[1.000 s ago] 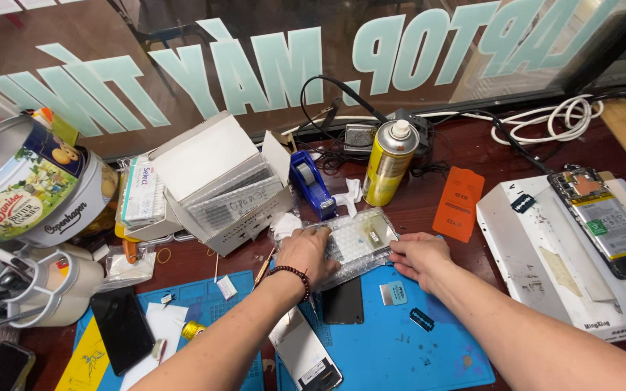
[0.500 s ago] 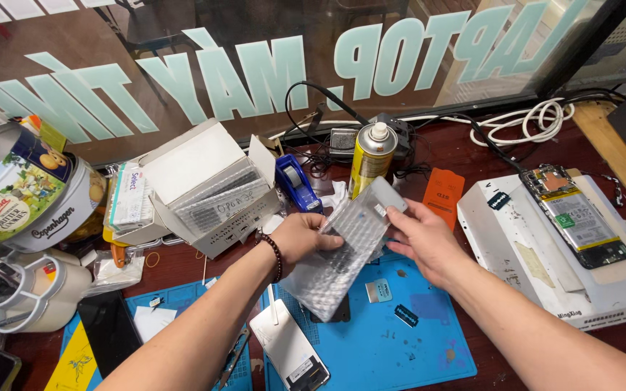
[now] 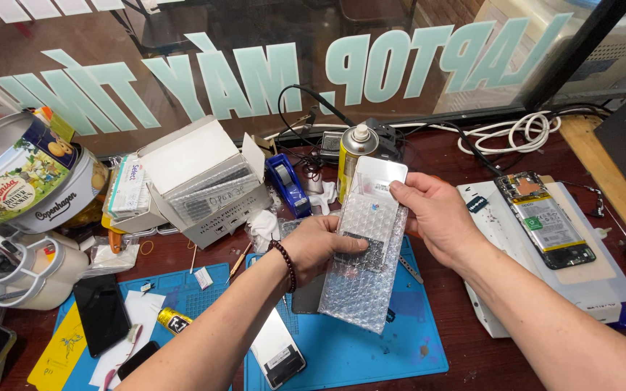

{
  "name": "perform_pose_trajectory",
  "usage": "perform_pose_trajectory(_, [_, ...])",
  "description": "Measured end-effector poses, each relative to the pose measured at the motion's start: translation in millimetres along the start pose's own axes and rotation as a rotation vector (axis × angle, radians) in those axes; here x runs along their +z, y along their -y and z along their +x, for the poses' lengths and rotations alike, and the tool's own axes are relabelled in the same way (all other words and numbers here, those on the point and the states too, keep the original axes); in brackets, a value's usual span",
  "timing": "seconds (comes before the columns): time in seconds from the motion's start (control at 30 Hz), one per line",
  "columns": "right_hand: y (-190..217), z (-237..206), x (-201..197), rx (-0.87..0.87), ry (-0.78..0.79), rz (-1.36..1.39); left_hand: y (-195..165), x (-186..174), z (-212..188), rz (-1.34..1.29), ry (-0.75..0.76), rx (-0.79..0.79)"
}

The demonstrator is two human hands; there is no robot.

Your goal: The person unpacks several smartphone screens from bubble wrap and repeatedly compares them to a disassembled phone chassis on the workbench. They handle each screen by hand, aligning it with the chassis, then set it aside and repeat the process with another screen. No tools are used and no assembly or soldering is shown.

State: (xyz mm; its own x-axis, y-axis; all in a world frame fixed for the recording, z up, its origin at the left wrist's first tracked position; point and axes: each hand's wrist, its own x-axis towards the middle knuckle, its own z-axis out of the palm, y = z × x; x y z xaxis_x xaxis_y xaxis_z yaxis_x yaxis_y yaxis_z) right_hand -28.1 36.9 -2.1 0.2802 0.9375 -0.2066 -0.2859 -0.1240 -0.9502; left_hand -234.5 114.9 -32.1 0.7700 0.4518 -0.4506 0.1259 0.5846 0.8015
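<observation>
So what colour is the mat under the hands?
Blue; the mat shows best in the head view.

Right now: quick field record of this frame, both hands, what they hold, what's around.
left hand: grips bubble-wrap pouch at mid-height, thumb on front
right hand: pinches white flat panel sticking out of pouch top
pouch position: lifted above blue work mat
behind: yellow spray can, blue tape dispenser, open white box
right side: opened phone on white pad
left side: round biscuit tins
</observation>
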Motion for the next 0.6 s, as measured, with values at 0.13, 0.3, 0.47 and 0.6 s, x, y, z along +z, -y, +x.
perform_pose_trajectory(0.13, [4.1, -2.1, -7.4, 0.012, 0.005, 0.011, -3.0, 9.0, -0.7, 0.02, -0.031, 0.008])
perform_pose_trajectory(0.3, [3.7, 4.1, -16.8, -0.031, -0.007, -0.058, -6.2, 9.9, -1.0, 0.088, -0.069, -0.01])
perform_pose_trajectory(0.47, [20.4, 17.1, -32.7, -0.072, -0.278, 0.255, -42.2, -44.0, -19.8, 0.786, -0.286, -0.082])
perform_pose_trajectory(0.6, [28.3, 14.8, -44.3, -0.046, -0.323, 0.241, -97.4, -113.5, -43.5, 1.136, -0.914, 0.432])
